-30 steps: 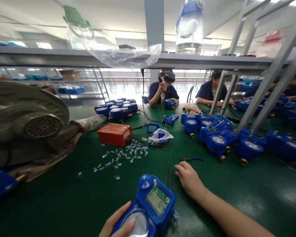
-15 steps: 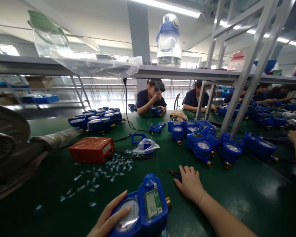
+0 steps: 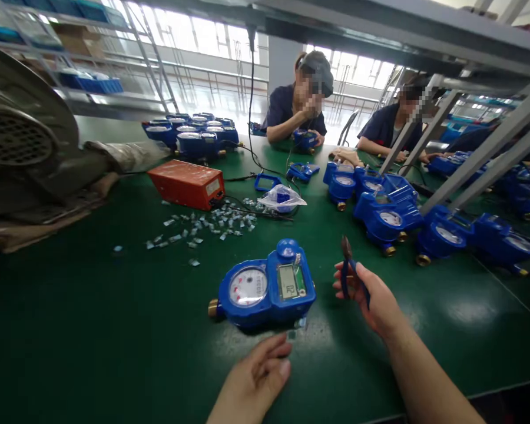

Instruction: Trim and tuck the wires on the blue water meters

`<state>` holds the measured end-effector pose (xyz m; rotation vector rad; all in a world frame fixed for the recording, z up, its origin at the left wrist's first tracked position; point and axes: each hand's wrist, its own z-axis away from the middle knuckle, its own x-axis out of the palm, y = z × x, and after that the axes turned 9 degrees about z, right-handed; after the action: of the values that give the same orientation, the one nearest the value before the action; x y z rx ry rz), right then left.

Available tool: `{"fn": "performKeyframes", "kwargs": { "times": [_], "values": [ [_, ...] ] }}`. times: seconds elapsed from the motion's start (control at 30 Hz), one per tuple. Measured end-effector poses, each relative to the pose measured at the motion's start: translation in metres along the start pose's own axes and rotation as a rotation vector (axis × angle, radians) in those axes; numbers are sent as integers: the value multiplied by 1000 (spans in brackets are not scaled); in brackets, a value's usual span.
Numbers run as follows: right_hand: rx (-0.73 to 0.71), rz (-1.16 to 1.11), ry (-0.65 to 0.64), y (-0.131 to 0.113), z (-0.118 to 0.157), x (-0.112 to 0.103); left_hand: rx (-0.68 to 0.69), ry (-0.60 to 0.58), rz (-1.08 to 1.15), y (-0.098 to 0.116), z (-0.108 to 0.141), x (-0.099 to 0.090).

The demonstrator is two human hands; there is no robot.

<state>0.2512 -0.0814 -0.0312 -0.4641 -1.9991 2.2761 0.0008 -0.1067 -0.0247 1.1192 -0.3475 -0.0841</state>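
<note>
From where I stand, the blue meter (image 3: 265,309) lies face up on the green table (image 3: 159,359) at the lower centre of the frame, its brass fitting (image 3: 212,308) to the left. The left hand (image 3: 249,380), bottom centre, is empty, fingers loosely curled and thumb apart from them, near a small tag (image 3: 291,334) by the meter's lower edge; contact with the tag cannot be confirmed. The right hand (image 3: 382,309), right of centre, grips the pliers (image 3: 346,274) by their handles, nose towards the top of the frame. In my assessment, good handling calls for the left palm steadying the housing, with fingertips clear of the nose. The grip should sit well back, the handles close gently, and the metal tips should avoid the display (image 3: 288,281) and its clear cover, which look easy to scratch
</note>
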Motion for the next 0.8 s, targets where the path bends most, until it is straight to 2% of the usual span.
{"fn": "performKeyframes", "kwargs": {
  "times": [0.07,0.13,0.2,0.33,0.43,0.6,0.8],
  "values": [
    [33,-158,-67,2,26,5,-152,-55,282,-1,-9,17],
    [96,-328,-145,8,51,9,-190,-97,444,-2,-19,28],
    [150,-409,-231,18,72,10,-196,-107,513,-4,-29,33],
    [177,-321,-402,34,96,10,-242,-68,542,-10,-38,35],
    [180,-231,-468,35,100,8,-258,-54,552,-10,-38,32],
    [203,-73,-460,17,93,3,-253,-63,599,-8,-39,25],
    [206,159,-569,3,80,1,-310,-113,590,-8,-41,20]
  ]
}}
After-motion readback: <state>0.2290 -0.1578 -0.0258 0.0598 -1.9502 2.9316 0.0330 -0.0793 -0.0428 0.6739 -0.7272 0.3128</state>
